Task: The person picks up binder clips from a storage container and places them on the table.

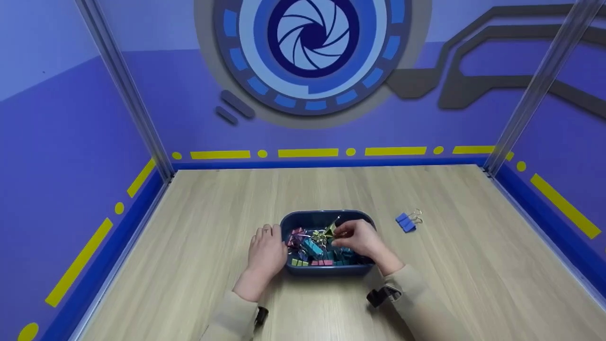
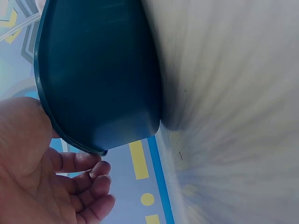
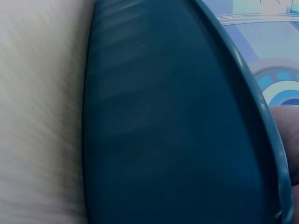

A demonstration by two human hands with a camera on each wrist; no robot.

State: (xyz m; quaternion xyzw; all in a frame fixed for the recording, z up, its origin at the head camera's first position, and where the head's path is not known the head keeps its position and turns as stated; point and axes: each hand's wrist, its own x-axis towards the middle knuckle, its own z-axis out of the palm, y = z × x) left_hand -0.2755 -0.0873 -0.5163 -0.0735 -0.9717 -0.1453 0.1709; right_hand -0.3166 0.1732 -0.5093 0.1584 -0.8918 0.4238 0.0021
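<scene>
Fingers of the right hand (image 1: pixel 362 237) held narrow, apparently pinching 1 yellow clip (image 1: pixel 330 231) inside the dark bin (image 1: pixel 329 271). Left hand (image 1: pixel 267 253): thumb and loosely curled fingers at the bin's left rim, holding it. Blue clip (image 1: pixel 405 222) lies on the table (image 1: pixel 227 203), right of the bin, well apart.

Risks (judged): wire handles could snag neighbouring clips, dragging 2 or more up together; a grip slipping on slick metal could drop the piece; a hard tug could tip the bin if the left hold slackened.

Materials: bin smooth, plastic-looking, round-cornered, lipped; clips wedge-shaped, glossy, with bare wire loops; table pale, wood-grained.
</scene>
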